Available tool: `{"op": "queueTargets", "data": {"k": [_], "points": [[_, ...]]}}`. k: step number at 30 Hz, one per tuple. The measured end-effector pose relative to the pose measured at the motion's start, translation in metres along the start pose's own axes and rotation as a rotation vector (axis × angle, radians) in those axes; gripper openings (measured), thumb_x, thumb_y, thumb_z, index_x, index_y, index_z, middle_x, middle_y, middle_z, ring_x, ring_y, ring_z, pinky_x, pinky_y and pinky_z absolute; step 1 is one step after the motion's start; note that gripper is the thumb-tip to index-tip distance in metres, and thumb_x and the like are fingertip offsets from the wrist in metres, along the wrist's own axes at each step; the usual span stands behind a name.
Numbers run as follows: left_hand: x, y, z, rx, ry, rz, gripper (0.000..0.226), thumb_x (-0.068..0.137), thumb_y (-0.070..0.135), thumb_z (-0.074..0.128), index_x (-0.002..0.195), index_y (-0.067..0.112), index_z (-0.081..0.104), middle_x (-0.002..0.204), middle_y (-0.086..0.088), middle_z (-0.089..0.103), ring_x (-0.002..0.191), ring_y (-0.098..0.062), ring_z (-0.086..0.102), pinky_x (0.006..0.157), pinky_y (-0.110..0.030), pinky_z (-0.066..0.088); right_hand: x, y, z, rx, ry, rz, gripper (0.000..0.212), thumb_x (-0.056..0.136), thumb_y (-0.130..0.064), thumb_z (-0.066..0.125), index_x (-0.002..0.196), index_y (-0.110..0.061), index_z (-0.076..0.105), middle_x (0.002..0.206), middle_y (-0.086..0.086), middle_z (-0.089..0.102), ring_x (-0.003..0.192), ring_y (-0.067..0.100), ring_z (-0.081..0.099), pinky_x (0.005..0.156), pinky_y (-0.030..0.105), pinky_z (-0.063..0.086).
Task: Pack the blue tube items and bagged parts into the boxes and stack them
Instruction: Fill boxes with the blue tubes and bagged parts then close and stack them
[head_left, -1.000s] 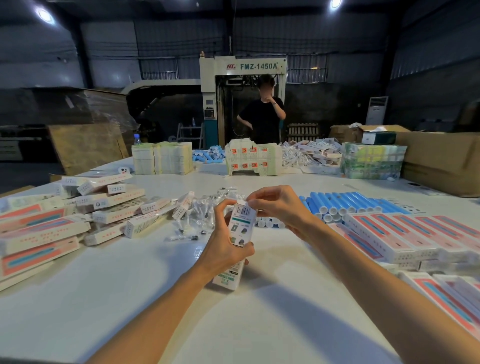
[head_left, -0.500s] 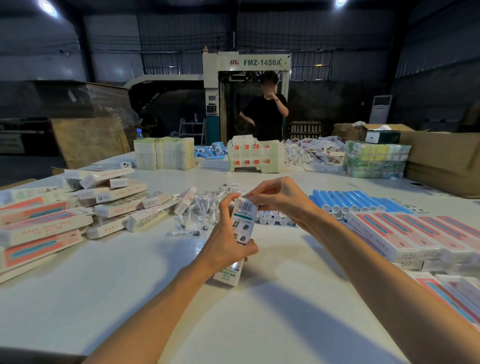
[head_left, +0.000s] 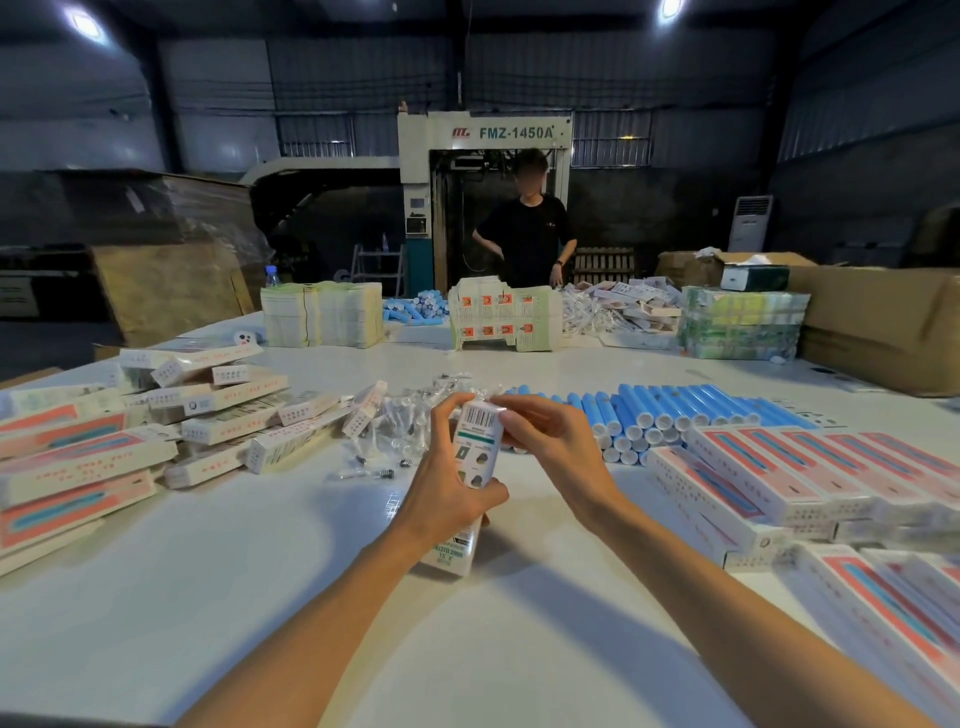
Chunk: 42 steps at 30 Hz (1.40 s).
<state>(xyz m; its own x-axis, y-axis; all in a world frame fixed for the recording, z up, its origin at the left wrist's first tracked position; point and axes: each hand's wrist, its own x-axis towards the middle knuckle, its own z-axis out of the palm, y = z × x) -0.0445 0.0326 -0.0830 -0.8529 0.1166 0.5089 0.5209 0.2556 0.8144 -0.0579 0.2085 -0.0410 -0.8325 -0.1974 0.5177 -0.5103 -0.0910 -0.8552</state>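
Your left hand (head_left: 445, 491) grips the slim white cardboard box (head_left: 475, 448) mid-body, right hand (head_left: 551, 441) pinches its top; likely light, crushable

Left hand (head_left: 447, 493) gripping upright box (head_left: 470, 467), right hand (head_left: 545, 441) pinching its top, white table (head_left: 260, 571)

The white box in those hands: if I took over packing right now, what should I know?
Left hand grips the tall white cardboard box round its middle, roughly upright.
Right hand pinches the box's top end by the barcode; its contents cannot be seen.
Blue plastic tubes lie heaped right of the hands; clear bagged parts lie just behind the hands.
Done: rows of red-and-white boxes on the right and a loose pile of boxes on the left; whether they are filled is not visible.
Left: close this box, stack it, pack the remaining tubes and bags.
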Motion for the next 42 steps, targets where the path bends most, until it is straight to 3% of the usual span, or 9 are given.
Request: {"op": "queueTargets", "data": {"k": [11,16,21,27,30,33,36,39,42], "points": [[-0.003,0.002,0.003,0.007,0.052,-0.001,0.106,0.072,-0.002,0.083,0.150,0.043,0.026,0.116,0.016,0.059,0.098,-0.023,0.073,0.053,-0.043,0.064,-0.002,0.006,0.008,-0.008,0.007,-0.080,0.019,0.095,-0.010,0.074,0.111,-0.018,0.080,0.109,0.001,0.080,0.103,0.021,0.076,0.090,0.040,0.063],[-0.002,0.001,0.005,-0.016,0.067,0.026,0.101,0.076,-0.003,0.081,0.148,0.041,0.028,0.122,-0.005,0.060,0.091,-0.026,0.075,0.055,-0.044,0.064,-0.004,0.009,0.013,-0.058,0.017,-0.101,0.021,0.099,-0.012,0.070,0.115,-0.024,0.075,0.112,-0.004,0.078,0.107,0.016,0.074,0.089,0.032,0.061],[-0.003,0.004,0.010,-0.055,0.182,0.055,0.080,0.082,0.020,0.071,0.146,0.041,0.027,0.125,-0.003,0.063,0.100,-0.013,0.071,0.080,-0.023,0.058,-0.018,0.019,0.023,0.076,-0.008,0.131,0.052,0.101,-0.040,0.067,0.150,-0.043,0.050,0.146,-0.015,0.058,0.123,0.006,0.065,0.099,0.029,0.056],[-0.007,0.009,0.011,-0.057,0.196,0.005,0.092,0.080,0.067,0.063,0.152,0.037,0.015,0.136,-0.005,0.060,0.103,-0.015,0.072,0.088,-0.042,0.064,-0.033,0.018,0.026,0.229,-0.187,0.375,0.046,0.104,-0.050,0.056,0.144,-0.027,0.056,0.135,0.005,0.068,0.122,0.023,0.066,0.104,0.041,0.054],[-0.007,0.008,0.016,-0.026,0.128,0.010,0.092,0.085,0.073,0.057,0.157,0.037,0.013,0.149,-0.008,0.050,0.127,-0.023,0.063,0.105,-0.048,0.057,-0.043,0.013,0.026,0.292,-0.175,0.368,0.049,0.102,-0.050,0.056,0.145,-0.027,0.055,0.132,0.006,0.069,0.119,0.022,0.066,0.103,0.042,0.055],[-0.006,0.004,0.023,-0.035,-0.022,0.039,0.083,0.092,0.084,0.046,0.161,0.052,0.012,0.158,0.012,0.044,0.143,-0.002,0.050,0.113,-0.029,0.049,-0.054,-0.006,0.018,0.046,-0.066,0.316,0.039,0.107,-0.052,0.050,0.133,-0.027,0.063,0.119,0.005,0.070,0.105,0.020,0.068,0.091,0.035,0.058],[-0.004,-0.010,0.023,0.144,-0.140,0.099,0.075,0.096,0.087,0.032,0.162,0.060,0.009,0.146,0.046,0.041,0.130,0.024,0.043,0.109,-0.023,0.043,-0.063,-0.033,-0.001,-0.220,0.024,0.283,0.028,0.109,-0.053,0.043,0.118,-0.035,0.063,0.114,-0.006,0.066,0.091,0.015,0.067,0.074,0.024,0.057],[-0.007,-0.023,0.023,0.366,-0.216,0.131,0.070,0.098,0.084,0.034,0.160,0.051,0.032,0.118,0.030,0.059,0.103,0.008,0.058,0.096,-0.037,0.052,-0.074,-0.065,-0.037,-0.528,0.085,0.197,0.040,0.110,-0.051,0.041,0.131,-0.023,0.060,0.122,0.000,0.061,0.093,0.015,0.065,0.072,0.032,0.057],[-0.011,-0.027,0.027,0.442,-0.339,0.195,0.033,0.106,0.054,0.055,0.139,0.056,0.055,0.109,0.022,0.062,0.100,-0.001,0.062,0.092,-0.040,0.056,-0.096,-0.100,-0.091,-0.874,0.186,0.099,0.044,0.109,-0.053,0.041,0.135,-0.022,0.059,0.106,-0.005,0.063,0.080,-0.003,0.057,0.064,0.017,0.044]]}}
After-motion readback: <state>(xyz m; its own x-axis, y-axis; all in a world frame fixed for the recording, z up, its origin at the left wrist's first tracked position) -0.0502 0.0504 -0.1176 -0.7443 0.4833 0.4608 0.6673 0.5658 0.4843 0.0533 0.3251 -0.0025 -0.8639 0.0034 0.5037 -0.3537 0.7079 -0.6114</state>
